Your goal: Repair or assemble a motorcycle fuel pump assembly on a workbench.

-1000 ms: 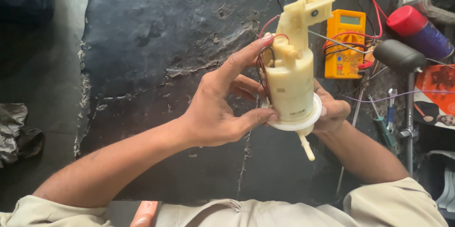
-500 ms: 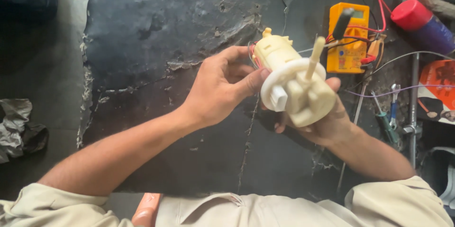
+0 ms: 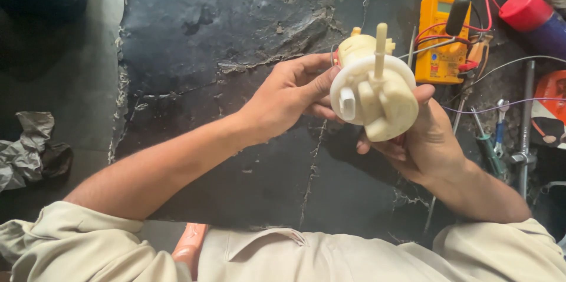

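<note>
I hold a cream plastic pump assembly (image 3: 374, 90) over a dark, cracked mat (image 3: 224, 34). Its round flange and thin outlet tube face me, and the body points away. My left hand (image 3: 289, 96) grips the body and flange edge from the left with thumb and fingers. My right hand (image 3: 427, 137) cups the assembly from below and on the right. Red wires show behind the body.
A yellow multimeter (image 3: 442, 37) with red and black leads lies just beyond the assembly. A red-capped blue can (image 3: 533, 14) stands at the far right. Pliers and metal tools (image 3: 498, 134) lie to the right. A crumpled grey rag (image 3: 29, 149) sits on the floor at left.
I have tipped the assembly from upright, flange down, until the flange faces me, then turned it a little further. Both hands stayed on it.
</note>
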